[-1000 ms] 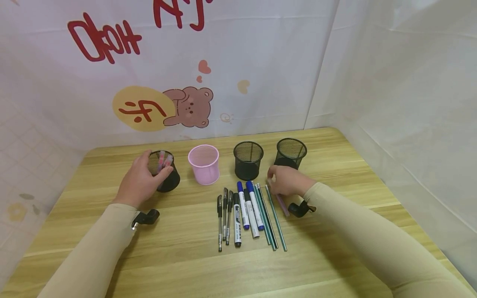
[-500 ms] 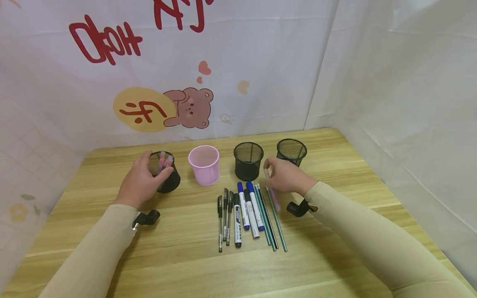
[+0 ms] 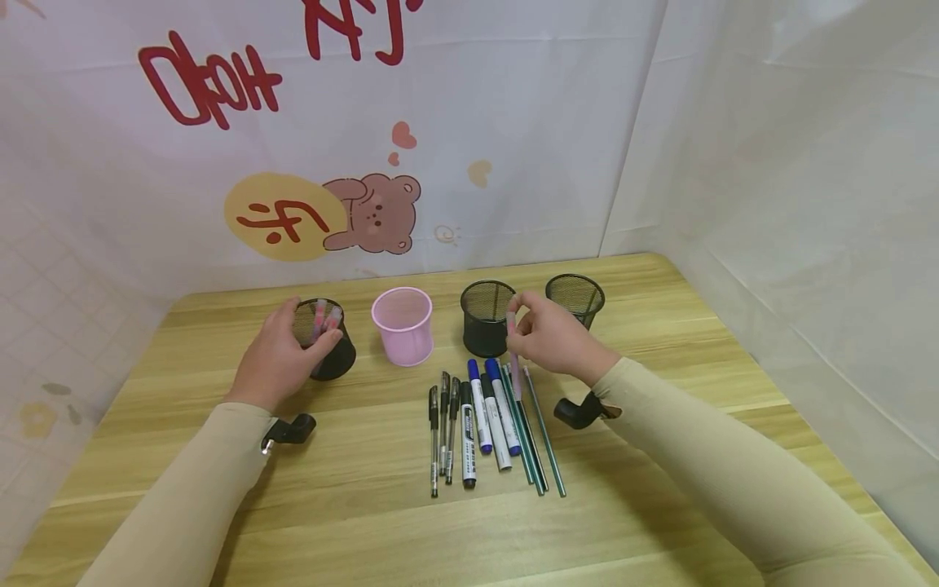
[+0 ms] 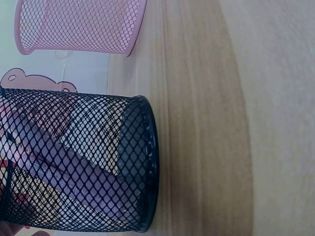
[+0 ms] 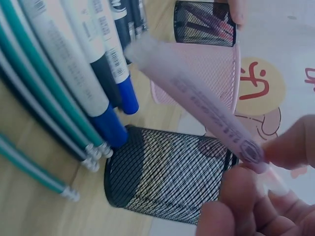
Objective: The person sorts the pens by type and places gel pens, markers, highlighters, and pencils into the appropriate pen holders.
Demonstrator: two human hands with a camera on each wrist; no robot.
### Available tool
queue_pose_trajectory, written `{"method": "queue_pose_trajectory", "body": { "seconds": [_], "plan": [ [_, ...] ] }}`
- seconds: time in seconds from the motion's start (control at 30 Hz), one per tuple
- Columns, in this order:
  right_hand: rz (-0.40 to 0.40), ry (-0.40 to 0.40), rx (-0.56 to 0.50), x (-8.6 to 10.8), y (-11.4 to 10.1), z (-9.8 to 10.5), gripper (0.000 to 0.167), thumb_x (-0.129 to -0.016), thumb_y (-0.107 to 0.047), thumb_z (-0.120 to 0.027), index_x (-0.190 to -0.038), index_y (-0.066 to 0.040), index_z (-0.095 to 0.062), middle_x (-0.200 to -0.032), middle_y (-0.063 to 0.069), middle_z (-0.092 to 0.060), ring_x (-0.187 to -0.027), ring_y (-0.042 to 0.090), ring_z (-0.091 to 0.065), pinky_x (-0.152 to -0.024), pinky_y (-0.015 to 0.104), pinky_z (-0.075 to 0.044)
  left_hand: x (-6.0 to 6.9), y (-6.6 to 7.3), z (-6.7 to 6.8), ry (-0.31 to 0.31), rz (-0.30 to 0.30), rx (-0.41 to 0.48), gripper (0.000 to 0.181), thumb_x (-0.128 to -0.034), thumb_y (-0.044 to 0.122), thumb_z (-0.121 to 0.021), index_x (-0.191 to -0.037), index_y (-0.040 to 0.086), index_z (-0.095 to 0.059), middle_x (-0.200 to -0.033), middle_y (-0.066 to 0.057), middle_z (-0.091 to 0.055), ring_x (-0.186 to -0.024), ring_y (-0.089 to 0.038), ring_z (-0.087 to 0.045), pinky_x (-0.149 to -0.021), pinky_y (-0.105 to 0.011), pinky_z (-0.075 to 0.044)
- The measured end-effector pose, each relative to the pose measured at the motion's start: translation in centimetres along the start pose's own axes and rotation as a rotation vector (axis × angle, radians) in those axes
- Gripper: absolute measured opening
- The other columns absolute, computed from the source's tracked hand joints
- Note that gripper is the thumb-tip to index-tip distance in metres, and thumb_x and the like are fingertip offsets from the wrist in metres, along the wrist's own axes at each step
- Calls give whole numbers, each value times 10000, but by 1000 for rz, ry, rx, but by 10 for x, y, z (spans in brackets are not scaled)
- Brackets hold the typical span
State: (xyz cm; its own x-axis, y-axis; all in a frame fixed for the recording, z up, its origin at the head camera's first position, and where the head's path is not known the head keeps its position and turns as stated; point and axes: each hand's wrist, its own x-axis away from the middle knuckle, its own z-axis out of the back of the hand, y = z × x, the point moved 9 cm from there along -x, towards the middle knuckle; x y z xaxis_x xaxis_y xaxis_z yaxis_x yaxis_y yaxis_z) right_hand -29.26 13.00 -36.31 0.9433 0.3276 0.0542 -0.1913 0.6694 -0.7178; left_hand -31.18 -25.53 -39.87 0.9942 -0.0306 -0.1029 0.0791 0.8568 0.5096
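Observation:
My left hand (image 3: pixel 271 359) holds a black mesh pen cup (image 3: pixel 337 360) at the table's left, thumb on its near side and fingers at the rim. Two pink pens (image 3: pixel 319 316) lean inside; the left wrist view shows them through the mesh (image 4: pixel 98 157). With thumb and fingers, my right hand (image 3: pixel 559 338) pinches one end of a pale pink pen (image 5: pixel 202 105) with printing along its barrel. This pen is off the table, its lower end pointing down over the green pencils (image 3: pixel 524 440). Part of the second black mesh cup (image 3: pixel 484 336) lies behind the right hand.
A pink mesh cup (image 3: pixel 406 342) stands between the black ones; another black mesh cup (image 3: pixel 575 293) is at the right, partly hidden. Black gel pens (image 3: pixel 443 432), a black marker (image 3: pixel 468 440) and blue-capped markers (image 3: pixel 480 412) lie in a row mid-table (image 3: pixel 352 505). White cloth hangs behind.
My right hand has lifted the pale pink pen and carried it left from the right of the pencils to above them. The left hand stays on its cup.

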Motion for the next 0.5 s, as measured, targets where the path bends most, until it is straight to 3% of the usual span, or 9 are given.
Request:
{"method": "queue_pose_trajectory", "body": {
  "seconds": [0.23,0.5],
  "plan": [
    [72,112,-92,-3,-15,4,319,-972,-97,-648,-1264,-73,-520,-842,62,-697,-653,184,-565,-568,293,-413,1,1,1,5,-1,-2,1115,-943,785,-525,-1661,-1,-192,-1634,-344,-342,-1462,-574,-398,-1123,-752,-377],
    [98,177,-183,-8,-25,3,319,-987,-106,-656,-1268,-98,-507,-848,50,-704,-636,183,-521,-590,277,-413,0,0,0,6,-2,-1,1107,-947,771,-539,-1662,0,-192,-1638,-340,-339,-1463,-572,-397,-1123,-754,-376]
  ]
}}
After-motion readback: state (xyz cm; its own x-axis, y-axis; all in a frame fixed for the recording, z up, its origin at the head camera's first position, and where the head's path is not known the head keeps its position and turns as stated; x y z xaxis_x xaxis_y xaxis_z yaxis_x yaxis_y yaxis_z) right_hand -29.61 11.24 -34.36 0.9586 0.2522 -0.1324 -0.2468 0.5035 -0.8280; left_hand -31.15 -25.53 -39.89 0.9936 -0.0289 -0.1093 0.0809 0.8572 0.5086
